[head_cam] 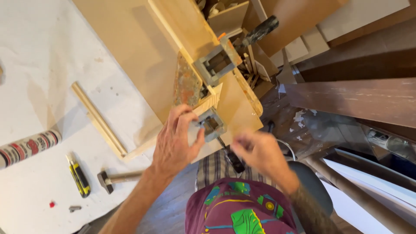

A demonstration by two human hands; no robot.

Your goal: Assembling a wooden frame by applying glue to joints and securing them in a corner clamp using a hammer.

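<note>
Head view: the left hand (175, 141) rests on the near corner of the wooden panels (229, 108), fingers spread, thumb and fingertips touching the body of the near clamp (211, 124). This grey metal clamp grips the panel corner just right of the left hand. The right hand (260, 151) is blurred; it sits just below and right of the clamp, its fingers curled around the clamp's dark handle (234, 159), which projects down from the clamp towards the person. How tightly the fingers close on the handle cannot be told. The two hands are apart, with the clamp and handle between them. A second grey clamp (218, 63) grips the panels farther up, its dark handle (261, 30) pointing up and right, well clear of both hands. On the white desk (39, 56) to the left lie a wooden strip (99, 119), a hammer (117, 178), a yellow-black utility knife (79, 175) and a cartridge tube (28, 147), all well apart from the hands.
</note>
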